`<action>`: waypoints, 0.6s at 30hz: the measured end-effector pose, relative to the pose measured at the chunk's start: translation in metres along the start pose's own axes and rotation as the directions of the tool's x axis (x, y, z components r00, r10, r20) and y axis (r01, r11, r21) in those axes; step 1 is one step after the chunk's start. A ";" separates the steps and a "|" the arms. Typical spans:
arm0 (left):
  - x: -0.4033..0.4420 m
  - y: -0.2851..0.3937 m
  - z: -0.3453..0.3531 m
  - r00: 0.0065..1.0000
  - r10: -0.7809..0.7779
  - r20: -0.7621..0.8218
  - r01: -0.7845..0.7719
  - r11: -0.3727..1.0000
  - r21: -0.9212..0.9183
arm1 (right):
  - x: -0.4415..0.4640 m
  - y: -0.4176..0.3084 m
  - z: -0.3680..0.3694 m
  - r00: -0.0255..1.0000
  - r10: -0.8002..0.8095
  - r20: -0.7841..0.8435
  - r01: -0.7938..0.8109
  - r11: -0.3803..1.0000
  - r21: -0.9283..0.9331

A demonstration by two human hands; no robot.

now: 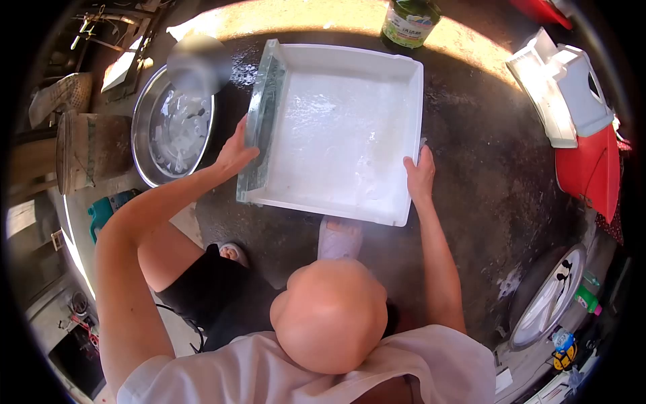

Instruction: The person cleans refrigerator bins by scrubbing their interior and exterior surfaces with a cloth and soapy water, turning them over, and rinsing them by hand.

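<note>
A white plastic drawer [336, 128] with a clear greenish front panel [259, 128] is held level between my two hands above the wet floor. Its inside looks wet and shiny. My left hand [237, 149] grips the clear panel on the left, with the thumb over its edge. My right hand [420, 174] is closed on the right wall near the lower corner, the thumb on the rim and the other fingers partly hidden. Left of the drawer stands a round metal basin [139, 131] with water in it.
A green-labelled bottle [408, 25] stands beyond the drawer. White plastic parts [564, 87] and a red container [595, 172] are at the right. A metal-rimmed round tray [531, 330] lies lower right. A wooden bucket [94, 151] and a teal bottle [102, 212] are at the left.
</note>
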State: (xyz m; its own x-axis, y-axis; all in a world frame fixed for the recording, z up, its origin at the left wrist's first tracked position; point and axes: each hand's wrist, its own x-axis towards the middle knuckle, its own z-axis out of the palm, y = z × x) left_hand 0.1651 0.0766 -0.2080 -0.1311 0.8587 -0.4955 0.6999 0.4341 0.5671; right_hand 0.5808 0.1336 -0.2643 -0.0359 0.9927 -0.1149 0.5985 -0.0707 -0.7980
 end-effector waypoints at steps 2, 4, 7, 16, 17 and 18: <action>-0.019 -0.014 0.000 0.999 -0.031 -0.024 0.027 0.991 -0.128 | 0.031 -0.008 0.016 0.993 -0.115 0.023 0.117 0.989 -0.088; -0.027 -0.019 0.008 0.995 -0.082 -0.049 0.073 0.984 -0.163 | 0.053 -0.025 0.027 0.954 -0.290 -0.080 0.266 0.938 -0.223; -0.020 -0.035 0.030 0.959 0.105 -0.262 -0.077 0.990 0.116 | 0.073 -0.073 0.039 0.830 -0.551 -0.084 0.473 0.777 -0.416; 0.062 -0.002 0.003 0.868 -0.142 -0.475 0.116 0.990 -0.085 | 0.107 -0.122 0.247 0.619 -0.663 0.422 0.773 0.609 -0.176; 0.061 0.000 0.003 0.859 -0.132 -0.495 0.115 0.991 -0.065 | 0.086 -0.127 0.250 0.525 -0.654 0.544 0.810 0.581 -0.083; 0.060 0.000 0.005 0.849 -0.121 -0.514 0.114 0.993 -0.045 | 0.060 -0.123 0.246 0.479 -0.650 0.589 0.824 0.565 -0.047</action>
State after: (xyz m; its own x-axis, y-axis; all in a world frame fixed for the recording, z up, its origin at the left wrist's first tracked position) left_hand 0.1601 0.1271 -0.2411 -0.5566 0.8169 -0.1509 0.6481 0.5407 0.5363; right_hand 0.3082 0.1775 -0.3179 -0.8781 0.4644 0.1153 0.3458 0.7825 -0.5177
